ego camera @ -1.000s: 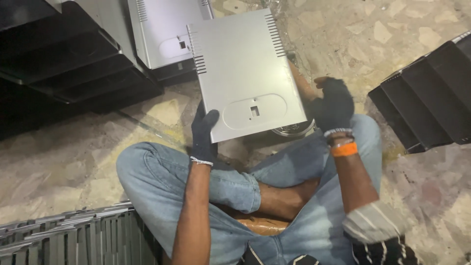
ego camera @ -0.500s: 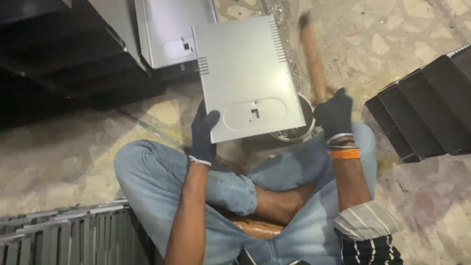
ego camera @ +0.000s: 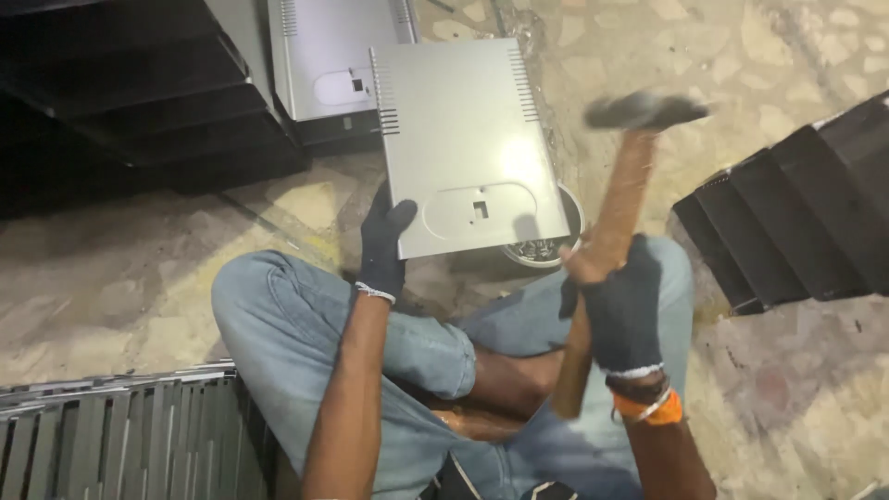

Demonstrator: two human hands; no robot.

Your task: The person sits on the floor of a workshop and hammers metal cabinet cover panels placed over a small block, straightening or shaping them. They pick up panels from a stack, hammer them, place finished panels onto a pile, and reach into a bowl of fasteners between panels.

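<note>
Person's sitting cross-legged on a stone-patterned floor [ego camera: 139, 268] in blue jeans, with a stack of dark metal sheets [ego camera: 111, 435] at the bottom left, right by the knee. Both hands have dark gloves on. The right hand [ego camera: 622, 310], orange band on the wrist, is closed around the wooden handle of a hammer [ego camera: 611, 231], gripping it roughly mid-handle; the handle runs up steeply and the dark head sits up above the hand, a bit blurry, just right of the panel. The left hand [ego camera: 384, 243] is pinching the bottom left corner of a flat grey metal panel [ego camera: 468, 139], thumb on the face, holding it tilted above the floor in front of the knees. The panel has vent slots along both upper sides and an oval stamped outline with a small square hole near its lower edge. A small round bowl [ego camera: 546, 248] with dark bits in it peeks out under the panel's lower right corner. Further out, a second matching grey panel [ego camera: 324, 65] lies on the floor, black stacked trays [ego camera: 130, 93] at the far left and more black pieces [ego camera: 796, 213] on the right.
</note>
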